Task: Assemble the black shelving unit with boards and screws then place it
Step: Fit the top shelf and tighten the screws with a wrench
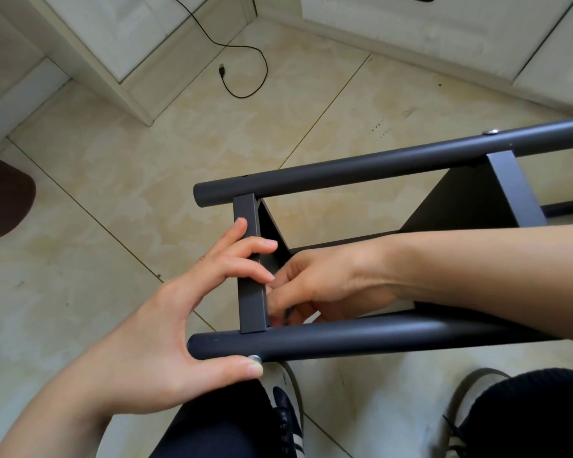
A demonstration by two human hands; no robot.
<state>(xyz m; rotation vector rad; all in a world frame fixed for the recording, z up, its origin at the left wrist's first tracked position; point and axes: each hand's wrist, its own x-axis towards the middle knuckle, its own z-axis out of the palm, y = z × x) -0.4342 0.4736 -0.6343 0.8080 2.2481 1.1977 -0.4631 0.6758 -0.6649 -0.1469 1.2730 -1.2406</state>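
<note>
The black shelving unit lies on its side over the tiled floor, with a far tube (361,168) and a near tube (361,337) running left to right. A black end board (249,292) spans between them, and a second board (513,190) sits further right. My left hand (179,309) spans the end board: its fingers curl over the board's edge and its thumb presses a silver screw (255,358) on the near tube. My right hand (315,285) reaches in behind the end board with curled fingers; what they pinch is hidden. Another screw (491,131) sits in the far tube.
A black USB cable (245,71) trails across the floor near a white door frame (119,84). A dark brown mat (4,196) lies at the left edge. My legs and shoes (288,421) fill the bottom of the view under the near tube.
</note>
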